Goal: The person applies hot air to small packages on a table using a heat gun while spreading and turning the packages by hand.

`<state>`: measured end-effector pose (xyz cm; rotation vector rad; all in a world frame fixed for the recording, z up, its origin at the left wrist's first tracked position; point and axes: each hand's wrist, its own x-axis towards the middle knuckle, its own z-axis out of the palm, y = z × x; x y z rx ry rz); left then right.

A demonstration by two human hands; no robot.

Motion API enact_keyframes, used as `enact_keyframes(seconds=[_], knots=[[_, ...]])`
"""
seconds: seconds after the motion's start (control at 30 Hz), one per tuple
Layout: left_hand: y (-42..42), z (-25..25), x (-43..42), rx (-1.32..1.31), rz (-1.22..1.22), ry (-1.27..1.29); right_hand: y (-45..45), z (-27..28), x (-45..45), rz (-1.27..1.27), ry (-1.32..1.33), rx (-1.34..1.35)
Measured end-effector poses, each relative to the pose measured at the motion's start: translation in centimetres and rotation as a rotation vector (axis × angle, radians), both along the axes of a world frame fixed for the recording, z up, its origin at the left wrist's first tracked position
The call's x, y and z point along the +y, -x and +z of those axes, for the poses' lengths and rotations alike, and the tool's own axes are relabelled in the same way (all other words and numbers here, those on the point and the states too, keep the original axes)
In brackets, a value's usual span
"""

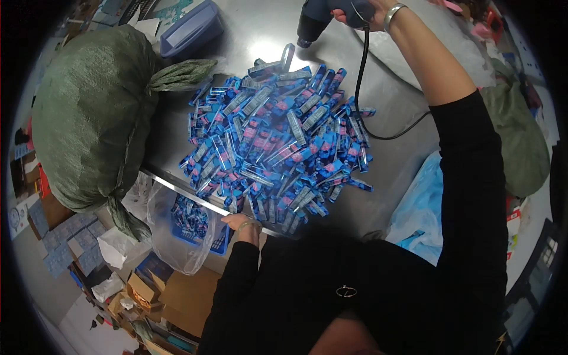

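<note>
My right hand [355, 13] is closed around the grip of a dark heat gun [315, 22] at the top of the head view, its nozzle pointing down over the metal table [254, 35]. A black cord [362, 77] trails from the gun across the tabletop. Below the nozzle lies a large heap of small blue and pink boxes [307, 124] in clear wrap, piled loosely at many angles. My left hand [244, 225] grips the table's near edge, beside the heap; its fingertips are partly hidden.
A big tied green sack [94, 118] rests on the left. Behind it stands a blue-grey plastic bin [192, 29]. Under the table edge, a blue basket [220, 241] with a clear bag holds more small packs. Blue plastic [420, 207] and another green sack [515, 142] are at right.
</note>
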<state>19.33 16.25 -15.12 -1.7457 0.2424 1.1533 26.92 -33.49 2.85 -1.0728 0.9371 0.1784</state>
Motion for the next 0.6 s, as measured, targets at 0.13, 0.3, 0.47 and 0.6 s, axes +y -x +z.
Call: enact_keyframes(seconds=[0.13,0.3,0.47,0.6], knots=[[0.7,0.0,0.8,-0.032,-0.003,0.016,0.4,0.6,-0.3,0.002,0.021,-0.007],[0.7,-0.3,1.1,-0.059,0.016,0.028,-0.1,0.7,-0.1,0.027,0.04,-0.005],[1.0,-0.5,1.8,-0.081,0.021,0.044,-0.1,0.8,-0.4,0.039,0.062,0.004],[1.2,-0.8,2.0,-0.097,0.018,0.057,0.4,1.0,-0.5,0.041,0.079,0.013]])
